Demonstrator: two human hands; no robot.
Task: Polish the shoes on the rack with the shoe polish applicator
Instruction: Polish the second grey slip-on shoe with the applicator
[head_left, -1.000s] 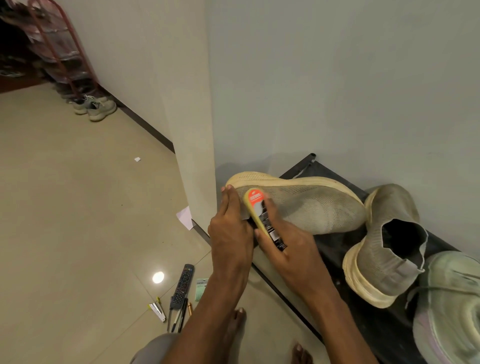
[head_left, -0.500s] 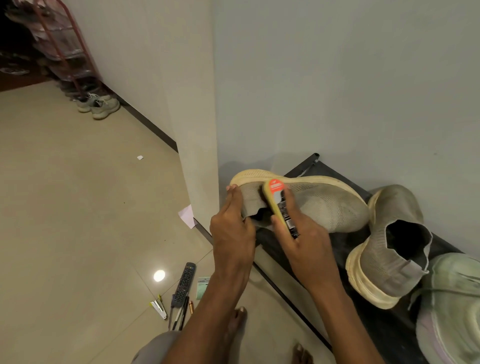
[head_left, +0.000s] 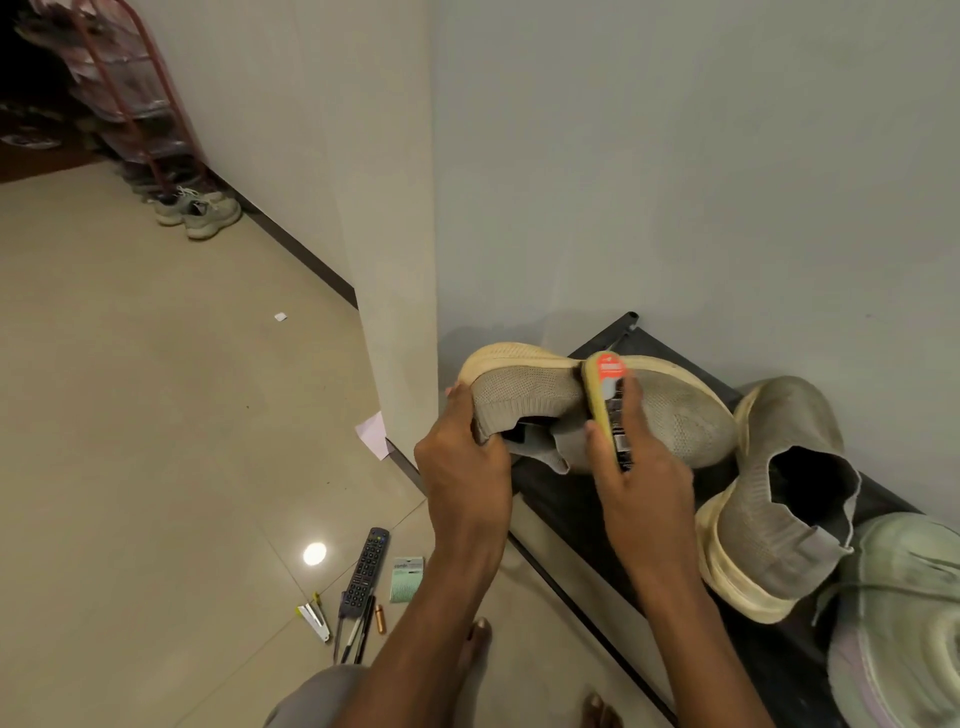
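Observation:
A grey knit slip-on shoe (head_left: 524, 395) with a cream sole lies on its side over the left end of the black rack (head_left: 582, 499). My left hand (head_left: 462, 457) grips its heel and collar. My right hand (head_left: 639, 478) holds the shoe polish applicator (head_left: 610, 400), a yellow-edged stick with an orange end, and presses it against the middle of the shoe's upper. The matching grey shoe (head_left: 779, 493) stands heel-up on the rack to the right.
A pale green sneaker (head_left: 904, 623) sits at the rack's right end. On the tiled floor lie a remote control (head_left: 368, 571), pens, a small green packet (head_left: 406, 579) and a folded paper (head_left: 373, 434). Far left stand a red shoe rack (head_left: 130, 104) and grey sneakers (head_left: 200, 210). My bare feet are below.
My right hand has slid the applicator along the shoe's upper from the heel end toward the middle. My left hand keeps its grip on the heel.

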